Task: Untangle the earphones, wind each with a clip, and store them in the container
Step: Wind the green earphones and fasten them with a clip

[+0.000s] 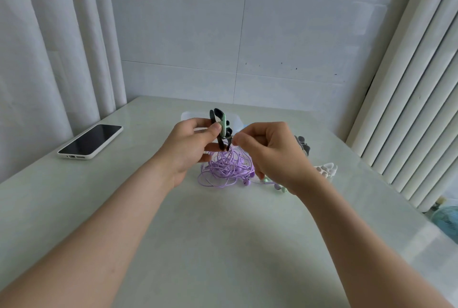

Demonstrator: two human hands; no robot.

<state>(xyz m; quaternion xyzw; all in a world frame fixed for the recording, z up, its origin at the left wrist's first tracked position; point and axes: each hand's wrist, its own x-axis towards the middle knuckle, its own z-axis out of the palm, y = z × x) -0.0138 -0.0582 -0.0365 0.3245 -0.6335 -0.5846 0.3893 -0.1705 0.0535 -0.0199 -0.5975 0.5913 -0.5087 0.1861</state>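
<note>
Head view: left hand (190,144) grips black clip (219,131) wound with green earphone cable (225,125), right hand (270,149) pinches the cable beside it, above purple earphones (225,166) on the counter (198,233); steady tension should keep turns snug

looks like a room in someone's home: pale glossy table (223,245) pushed against a tiled wall (247,35), white curtains (49,47) at the left and right of the frame, a phone (90,141) lying at the left.
</note>
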